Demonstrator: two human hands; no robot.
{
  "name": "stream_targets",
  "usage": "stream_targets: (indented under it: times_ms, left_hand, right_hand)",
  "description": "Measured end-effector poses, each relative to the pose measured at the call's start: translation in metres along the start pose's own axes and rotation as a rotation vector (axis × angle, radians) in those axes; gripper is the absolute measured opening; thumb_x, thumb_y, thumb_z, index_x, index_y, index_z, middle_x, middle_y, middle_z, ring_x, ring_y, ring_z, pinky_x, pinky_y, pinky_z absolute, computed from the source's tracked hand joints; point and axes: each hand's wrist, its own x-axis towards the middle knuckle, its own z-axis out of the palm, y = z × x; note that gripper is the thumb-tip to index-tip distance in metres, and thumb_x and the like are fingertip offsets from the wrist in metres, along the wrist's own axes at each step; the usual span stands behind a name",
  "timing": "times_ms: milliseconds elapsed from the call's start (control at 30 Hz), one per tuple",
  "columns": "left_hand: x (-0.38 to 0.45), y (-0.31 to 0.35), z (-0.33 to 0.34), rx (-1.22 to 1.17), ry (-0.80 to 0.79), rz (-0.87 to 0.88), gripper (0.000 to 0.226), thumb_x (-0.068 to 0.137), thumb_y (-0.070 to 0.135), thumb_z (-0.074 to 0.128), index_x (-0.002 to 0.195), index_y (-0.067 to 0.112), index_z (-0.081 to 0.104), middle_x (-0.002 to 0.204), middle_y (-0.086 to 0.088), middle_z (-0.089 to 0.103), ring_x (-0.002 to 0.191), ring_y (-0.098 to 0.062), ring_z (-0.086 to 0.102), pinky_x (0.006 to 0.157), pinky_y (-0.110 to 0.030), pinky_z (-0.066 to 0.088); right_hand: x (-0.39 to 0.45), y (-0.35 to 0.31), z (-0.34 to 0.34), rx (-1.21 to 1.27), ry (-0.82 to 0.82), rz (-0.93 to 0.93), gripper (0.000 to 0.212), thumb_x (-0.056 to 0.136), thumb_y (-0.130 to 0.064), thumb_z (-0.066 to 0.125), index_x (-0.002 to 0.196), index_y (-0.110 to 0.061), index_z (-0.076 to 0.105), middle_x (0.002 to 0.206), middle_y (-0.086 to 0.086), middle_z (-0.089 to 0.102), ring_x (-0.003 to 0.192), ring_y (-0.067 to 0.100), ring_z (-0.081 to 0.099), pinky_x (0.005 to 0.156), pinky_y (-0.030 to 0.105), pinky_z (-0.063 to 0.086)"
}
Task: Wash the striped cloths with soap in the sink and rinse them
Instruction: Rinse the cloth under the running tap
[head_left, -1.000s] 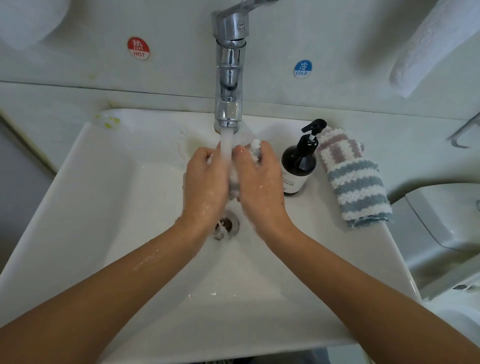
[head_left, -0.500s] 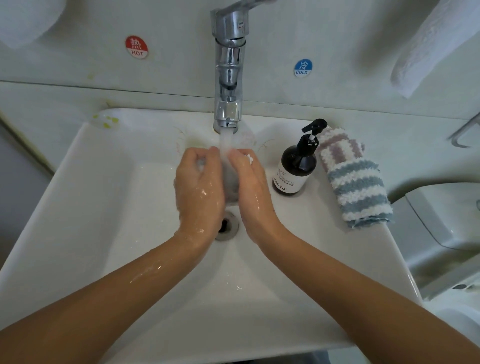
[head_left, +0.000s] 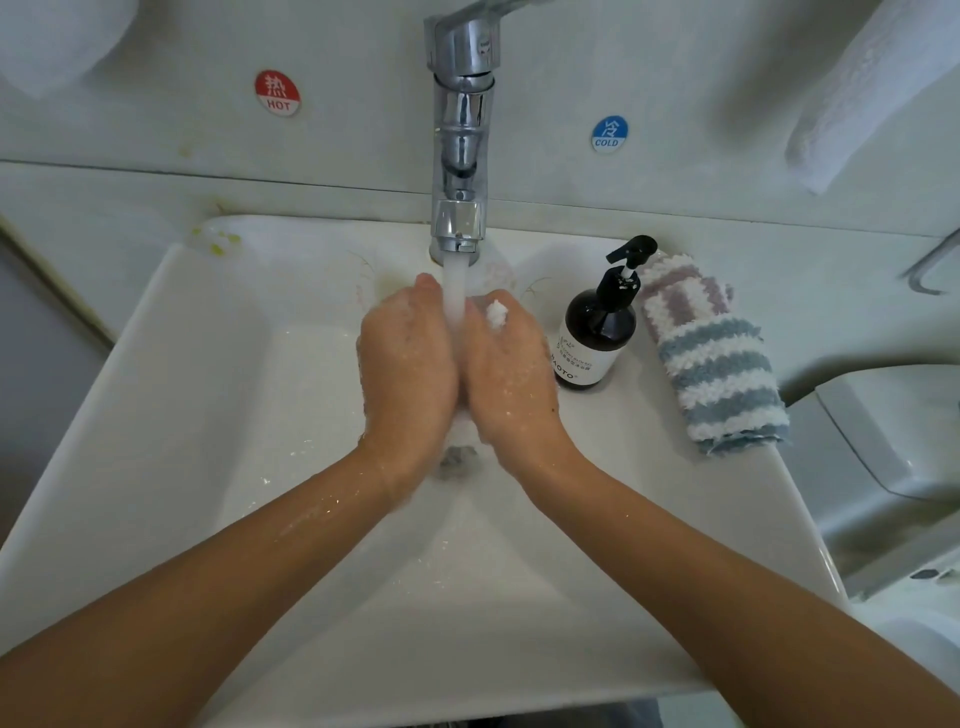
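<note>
Where the running water falls, the scene reads as follows.

Sink: the white basin (head_left: 171, 395) fills most of the view, its floor wet and flecked with droplets; the drain (head_left: 457, 460) shows just below the hands.

Tap: a chrome tap (head_left: 462, 156) rises at the back centre, and its stream of water (head_left: 453, 291) drops straight between the two hands.

Dry cloth: a fluffy striped cloth (head_left: 711, 358), blue-grey and white with a mauve-striped far end, lies folded on the sink's right rim, just beside the soap bottle and apart from the hands.

Soap bottle: a dark pump bottle (head_left: 595, 343) with a white label stands on the right rim between the right hand and the dry cloth.

Left hand: the left hand (head_left: 408, 364) is curled inward against the right, wet, fingers wrapped round the cloth being washed.

Right hand: the right hand (head_left: 506, 374) is curled likewise, gripping the same cloth.

Washed cloth: the wet cloth (head_left: 496, 313) is almost wholly hidden inside the hands under the stream; only a small white tuft pokes out above the right hand, so its stripes cannot be told.

Stickers: a red HOT sticker (head_left: 278, 92) and a blue COLD sticker (head_left: 609, 134) sit on the wall either side of the tap.
</note>
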Motion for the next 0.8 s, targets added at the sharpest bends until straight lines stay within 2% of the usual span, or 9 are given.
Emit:
stream_targets:
  times_ms: [67, 167, 333, 433, 500, 567, 633, 733, 800]
  left_hand:
    - [0.003, -0.003, -0.001, 0.031, -0.038, -0.035, 0.035, 0.100, 0.029, 0.046, 0.074, 0.009, 0.056, 0.063, 0.001, 0.056, 0.056, 0.001, 0.052, 0.054, -0.014, 0.039]
    - [0.004, -0.004, -0.008, 0.062, -0.094, -0.101, 0.035, 0.098, 0.041, 0.048, 0.083, 0.012, 0.061, 0.076, -0.003, 0.064, 0.067, -0.014, 0.058, 0.063, -0.033, 0.046]
    - [0.009, -0.003, -0.022, 0.154, -0.241, -0.160, 0.029, 0.095, 0.052, 0.044, 0.091, 0.027, 0.056, 0.087, 0.004, 0.066, 0.079, -0.020, 0.064, 0.074, -0.045, 0.056]
    - [0.008, 0.001, -0.021, 0.174, -0.318, -0.222, 0.038, 0.088, 0.063, 0.043, 0.096, 0.029, 0.057, 0.090, 0.001, 0.068, 0.074, -0.022, 0.067, 0.062, -0.038, 0.052]
    - [0.006, 0.004, -0.017, 0.132, -0.339, -0.264, 0.046, 0.082, 0.069, 0.045, 0.097, 0.028, 0.058, 0.089, 0.003, 0.068, 0.078, -0.020, 0.067, 0.067, -0.040, 0.052]
    - [0.001, 0.007, -0.014, 0.050, -0.332, -0.303, 0.046, 0.083, 0.068, 0.050, 0.098, 0.026, 0.060, 0.085, 0.006, 0.068, 0.076, -0.014, 0.065, 0.064, -0.036, 0.049]
    - [-0.001, 0.008, -0.012, -0.032, -0.317, -0.355, 0.041, 0.087, 0.060, 0.052, 0.103, 0.024, 0.061, 0.086, 0.004, 0.069, 0.074, -0.014, 0.063, 0.059, -0.031, 0.042]
    - [-0.002, 0.007, -0.012, -0.123, -0.293, -0.395, 0.034, 0.089, 0.053, 0.051, 0.106, 0.026, 0.062, 0.095, 0.004, 0.070, 0.082, -0.013, 0.066, 0.063, -0.031, 0.047]
    - [-0.006, 0.006, -0.011, -0.140, -0.258, -0.384, 0.029, 0.091, 0.049, 0.050, 0.102, 0.026, 0.062, 0.092, 0.004, 0.069, 0.068, -0.001, 0.065, 0.053, -0.023, 0.048]
  right_hand:
    - [-0.002, 0.003, -0.002, 0.039, 0.015, -0.070, 0.024, 0.099, -0.032, 0.047, 0.076, -0.028, 0.049, 0.048, -0.019, 0.049, 0.048, 0.000, 0.044, 0.050, 0.017, 0.035]
    - [-0.004, 0.007, -0.004, 0.040, 0.023, -0.184, 0.022, 0.101, -0.030, 0.047, 0.079, -0.026, 0.046, 0.048, -0.020, 0.045, 0.048, 0.001, 0.041, 0.050, 0.017, 0.031]
    - [-0.005, 0.007, 0.000, 0.103, 0.051, -0.219, 0.016, 0.100, -0.022, 0.050, 0.086, -0.027, 0.046, 0.067, -0.012, 0.047, 0.058, 0.003, 0.042, 0.056, 0.023, 0.035]
    - [-0.003, 0.006, -0.001, 0.155, 0.042, -0.162, 0.004, 0.099, -0.025, 0.052, 0.097, -0.025, 0.050, 0.084, -0.011, 0.055, 0.072, 0.005, 0.053, 0.066, 0.027, 0.046]
    - [-0.002, 0.005, -0.004, 0.183, 0.016, -0.075, 0.008, 0.098, -0.019, 0.053, 0.102, -0.025, 0.050, 0.089, -0.014, 0.056, 0.075, -0.004, 0.056, 0.070, 0.020, 0.049]
    - [0.000, 0.007, -0.007, 0.244, -0.001, 0.003, 0.014, 0.095, -0.013, 0.053, 0.099, -0.026, 0.052, 0.088, -0.009, 0.061, 0.077, 0.003, 0.061, 0.068, 0.022, 0.050]
    - [0.001, 0.008, -0.007, 0.280, -0.014, 0.061, 0.008, 0.090, -0.021, 0.054, 0.094, -0.029, 0.053, 0.089, -0.004, 0.064, 0.084, 0.013, 0.063, 0.071, 0.032, 0.051]
    - [0.000, 0.009, -0.005, 0.279, -0.021, 0.087, 0.009, 0.095, -0.037, 0.051, 0.093, -0.030, 0.055, 0.092, -0.012, 0.060, 0.087, 0.006, 0.059, 0.070, 0.028, 0.048]
    - [0.000, 0.010, -0.002, 0.244, -0.033, 0.083, 0.018, 0.099, -0.044, 0.044, 0.094, -0.030, 0.054, 0.097, -0.010, 0.060, 0.094, 0.008, 0.060, 0.071, 0.034, 0.057]
